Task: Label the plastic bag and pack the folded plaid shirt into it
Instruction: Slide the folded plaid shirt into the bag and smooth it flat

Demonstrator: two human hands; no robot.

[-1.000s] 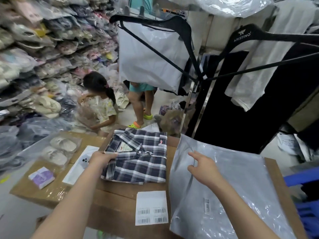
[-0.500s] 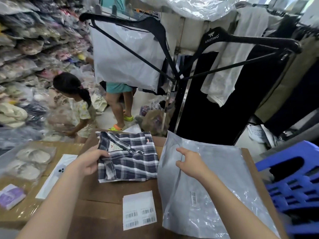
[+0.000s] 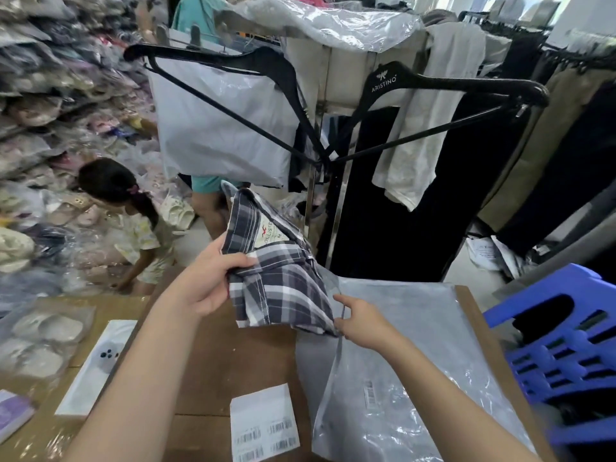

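Observation:
My left hand point(image 3: 206, 281) grips the folded navy-and-white plaid shirt point(image 3: 283, 281) by its left edge and holds it tilted above the cardboard table, collar end up. The shirt's lower right corner sits at the open edge of the grey plastic bag point(image 3: 410, 368), which lies flat on the right of the table. My right hand point(image 3: 361, 323) pinches the bag's upper layer at that opening, lifting it slightly. A small barcode sticker point(image 3: 369, 393) is stuck on the bag.
A white sheet of barcode labels point(image 3: 265, 425) lies on the cardboard table point(image 3: 213, 361) near me. Bagged sandals point(image 3: 43, 341), a white phone box point(image 3: 96, 365) and a purple packet lie left. A blue plastic stool point(image 3: 563, 355) stands right. Black hangers, clothes racks and two children are beyond.
My left hand has lifted the plaid shirt off the table and swung it right to the bag's opening. My right hand has taken hold of the bag's edge and raised it.

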